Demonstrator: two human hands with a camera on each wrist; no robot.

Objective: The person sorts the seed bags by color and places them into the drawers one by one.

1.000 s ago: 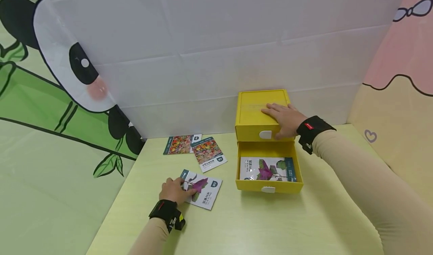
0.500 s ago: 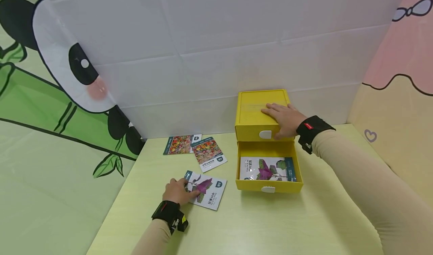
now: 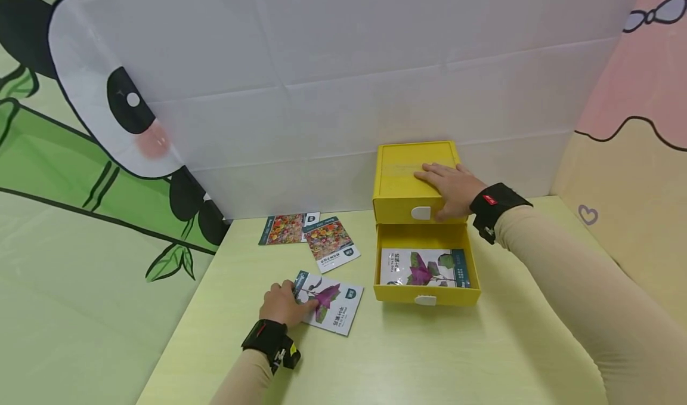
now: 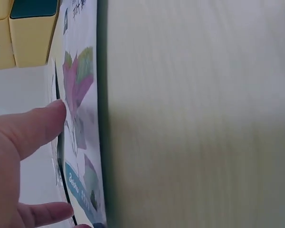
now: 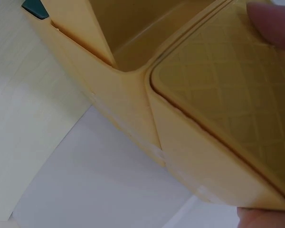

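I read the left hand (image 3: 283, 303) lying on the near-left corner of a seed packet (image 3: 330, 303) w/ a purple leaf print, flat on the table (image 3: 429, 357). Fingers straight, slightly apart, pressing the packet; wrist view shows fingertips (image 4: 35, 126) on the packet's edge, nothing pinched. Packet sits just left of the open drawer (image 3: 426, 300), a narrow strip of bare table between the packet's right edge and the drawer's front-left corner.

Right hand (image 3: 449, 188) rests palm-down on top of the yellow box (image 3: 405, 178), fingers relaxed and spread, thumb at the front edge beside the upper white tab (image 3: 421, 213). Lower drawer is pulled out toward me; a second packet (image 3: 424, 268) lies flat inside, near its walls.

Two flower packets (image 3: 308, 235) overlap near the back wall, well apart from the left hand. Wide bare table in front of the drawer and to its right.
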